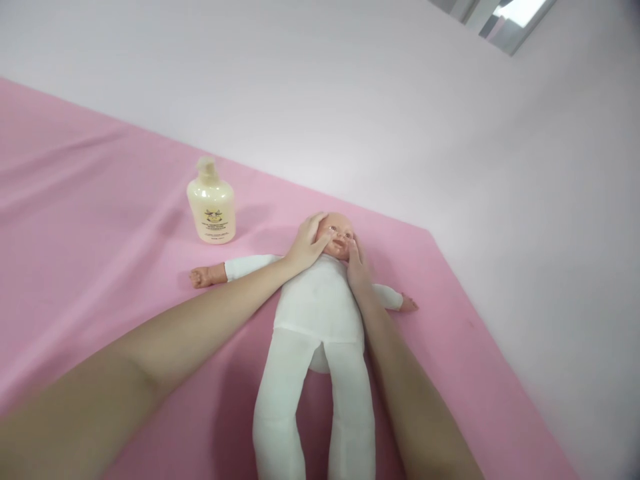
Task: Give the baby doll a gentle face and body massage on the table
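Single view, head camera, sitting above and behind the forearms and looking forward and steeply down. It is tilting: the far edge of the pink sheet point(100, 200) is running diagonally, dropping from upper left to right. Close range; both forearms are entering from the bottom edge and filling the lower frame, slightly blurred at the near end. The baby doll point(320, 313) is lying near centre, legs toward the camera, feet cut off by the bottom edge. The lotion bottle point(211, 203) is standing farther off, left of centre. White wall point(350, 100) is filling the top half; a window corner point(505, 20) is showing at upper right. No second view is sharing the scene.
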The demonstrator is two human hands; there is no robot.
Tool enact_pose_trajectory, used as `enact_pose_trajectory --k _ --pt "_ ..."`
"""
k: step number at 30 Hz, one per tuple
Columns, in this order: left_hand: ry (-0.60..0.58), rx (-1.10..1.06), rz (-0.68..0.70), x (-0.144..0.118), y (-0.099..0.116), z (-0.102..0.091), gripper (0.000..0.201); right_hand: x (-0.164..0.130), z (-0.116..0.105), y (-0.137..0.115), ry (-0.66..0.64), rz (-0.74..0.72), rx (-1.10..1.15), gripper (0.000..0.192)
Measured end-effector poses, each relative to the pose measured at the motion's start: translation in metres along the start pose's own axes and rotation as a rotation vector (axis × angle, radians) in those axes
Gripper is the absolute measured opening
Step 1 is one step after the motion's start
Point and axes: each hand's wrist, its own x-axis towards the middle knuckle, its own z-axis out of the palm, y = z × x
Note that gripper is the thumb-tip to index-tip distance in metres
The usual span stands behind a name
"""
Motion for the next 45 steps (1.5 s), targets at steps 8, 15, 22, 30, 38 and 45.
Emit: enact_pose_trajectory --k 8,15,22,30,38,45 --pt "0.0 -0.001 0.0 0.0002 0.0012 -0.0001 0.054 -0.0006 0.0 -0.0017 0.0 -0.01 -0.025 0.068" --pt "0.006 -0.005 0.015 0.0002 0.0001 0.0004 0.054 -0.0015 -0.0004 -0.0015 0.012 0.007 -0.026 0.066" --pt "-0.004 -0.004 -0.004 -0.0002 0.0067 -0.002 0.052 -0.0002 0.0006 -0.003 -0.003 -0.027 -0.033 0.066" --pt "-0.005 -0.002 -0.012 -0.0001 0.0059 -0.002 0.052 0.0011 0.0006 0.0034 0.014 0.004 -0.024 0.069" --pt "0.001 -0.005 -0.001 0.0001 0.0051 -0.0026 0.053 0.0009 0.0017 0.0033 0.017 0.034 0.013 0.072" --pt "-0.013 0.0 -0.015 -0.0004 0.0071 -0.0044 0.053 0.001 0.0023 0.0022 0.018 0.032 0.021 0.071"
